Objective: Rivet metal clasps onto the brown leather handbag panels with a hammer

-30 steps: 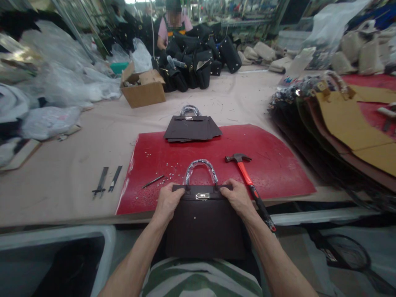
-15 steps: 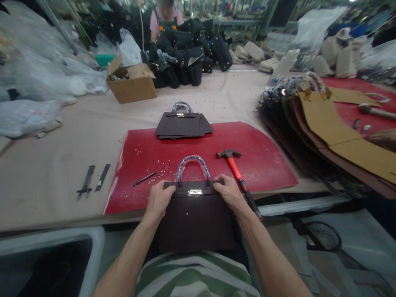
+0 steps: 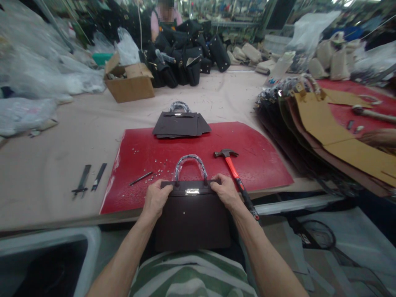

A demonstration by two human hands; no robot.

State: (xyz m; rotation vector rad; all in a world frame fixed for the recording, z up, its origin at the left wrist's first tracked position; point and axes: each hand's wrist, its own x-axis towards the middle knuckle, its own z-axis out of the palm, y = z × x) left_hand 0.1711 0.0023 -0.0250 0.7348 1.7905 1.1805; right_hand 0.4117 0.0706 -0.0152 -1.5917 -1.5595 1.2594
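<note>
A dark brown handbag panel hangs at the table's front edge, over my lap. Its arched handle is wrapped in clear plastic, and a shiny metal plate sits below it. My left hand grips the upper left corner, thumb on the front face. At the upper right corner my right hand pinches it the same way. To the right lies a claw hammer with a red and black grip. A thin metal punch and small white bits rest on the red mat.
Similar brown panels are stacked at the mat's far edge. Two dark metal tools lie at left. A cardboard box and black bags stand behind. Layered tan and dark panels overhang at right, near another person's hand.
The whole view has shifted slightly, so things appear a little further left. Both hands keep their hold on the panel, which has hardly moved.
</note>
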